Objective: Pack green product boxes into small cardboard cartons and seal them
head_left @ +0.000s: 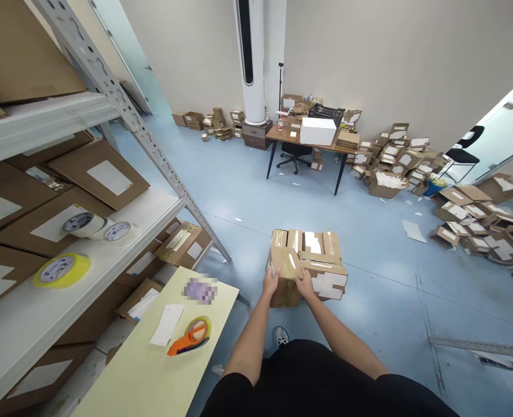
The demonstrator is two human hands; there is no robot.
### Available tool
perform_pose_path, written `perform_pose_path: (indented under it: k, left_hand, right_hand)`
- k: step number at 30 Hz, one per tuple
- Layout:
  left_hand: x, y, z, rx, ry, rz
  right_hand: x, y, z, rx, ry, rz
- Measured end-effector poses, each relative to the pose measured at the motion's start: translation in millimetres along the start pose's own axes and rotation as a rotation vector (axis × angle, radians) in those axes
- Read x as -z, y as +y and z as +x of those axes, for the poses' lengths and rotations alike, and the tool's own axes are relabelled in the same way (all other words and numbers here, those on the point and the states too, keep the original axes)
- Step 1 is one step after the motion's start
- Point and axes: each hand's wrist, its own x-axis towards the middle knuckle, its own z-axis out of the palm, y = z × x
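Both arms reach down and forward, the left forearm leaning toward 1 o'clock and the right toward 10 o'clock. The left hand [271,282] grasps the box [288,263] at its near left edge, and the right hand [305,282] grips the same box at its near right edge, so it sits between the two. A shoe [281,336] shows at 6 o'clock from the box, just below it.

Taking the box as centre, the counter [152,376] lies at 8 o'clock, its corner well apart from the left forearm. The rack [165,165] rises at 10 o'clock. Open blue floor [378,243] spreads from 11 round to 3 o'clock, as far as the desk-like far counter [286,134] at 12, one pile [399,156] at 2 and another pile [495,223] near 3.

The box is plain brown cardboard, with shiny tape across its top and down its near face, and a small white strip on top. Other boxes [328,282] crowd it from 12 to 3 o'clock, taped and white-labelled. What bears its weight is hard to tell.
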Motion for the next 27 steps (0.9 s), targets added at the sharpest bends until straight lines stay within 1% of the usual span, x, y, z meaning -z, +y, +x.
perform_pose_path:
  k: [3, 7, 11, 15, 19, 23, 27]
  left_hand:
    - [13, -1, -4, 0.047, 0.068, -0.076]
    - [36, -5, -15, 0.042, 0.049, -0.103]
    - [60, -20, -39, 0.028, 0.052, -0.140]
    - [97, -39, -72, 0.017, 0.103, -0.193]
    - [148, -67, -110, 0.008, 0.141, -0.253]
    - [199, -111, -155, 0.011, 0.169, -0.324]
    - [235, -152, -198, 0.048, 0.187, -0.365]
  right_hand:
    - [-6, -19, -8, 0.020, 0.019, 0.089]
    - [-15, -47, -19, 0.059, -0.008, 0.158]
    - [-27, -62, -40, 0.097, -0.038, 0.168]
    - [-44, -70, -73, 0.162, -0.061, 0.180]
    - [-63, -77, -113, 0.152, -0.091, 0.197]
    - [-82, -75, -157, 0.159, -0.086, 0.223]
    - [-99, -69, -196, 0.164, -0.093, 0.239]
